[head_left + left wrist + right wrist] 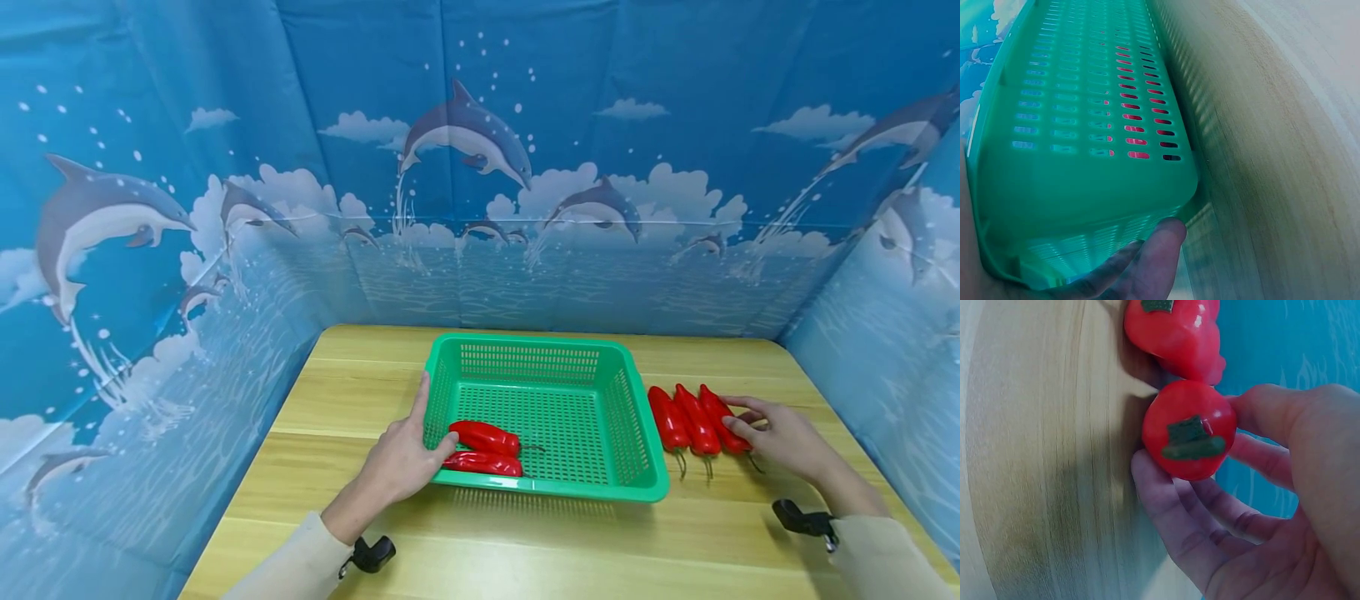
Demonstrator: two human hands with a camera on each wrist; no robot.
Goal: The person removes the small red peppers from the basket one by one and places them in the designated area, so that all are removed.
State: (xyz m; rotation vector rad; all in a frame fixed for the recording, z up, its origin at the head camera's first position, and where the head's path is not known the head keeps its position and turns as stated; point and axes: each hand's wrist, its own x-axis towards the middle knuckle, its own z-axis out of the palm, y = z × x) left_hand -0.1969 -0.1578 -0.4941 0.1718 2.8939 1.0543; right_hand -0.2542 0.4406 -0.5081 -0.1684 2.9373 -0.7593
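Note:
A green plastic basket (525, 487) stands on the table, with two red chili peppers (483, 437) lying in its front left corner. My left hand (405, 458) grips the basket at that corner, thumb over the rim; in the left wrist view its fingers (1154, 259) curl round the outside of the wall. To the right of the basket, three more red peppers lie side by side, stems toward me. My right hand (783, 437) holds the rightmost pepper (723, 421) between thumb and fingers. The right wrist view shows this pepper (1188, 422) end-on, its green stem facing the camera.
The wooden table (300, 492) has a curtain (480, 275) printed with dolphins behind it and along both sides. Beside the held pepper lie the middle pepper (697, 421) and the left one (667, 417), the latter close to the basket's right wall.

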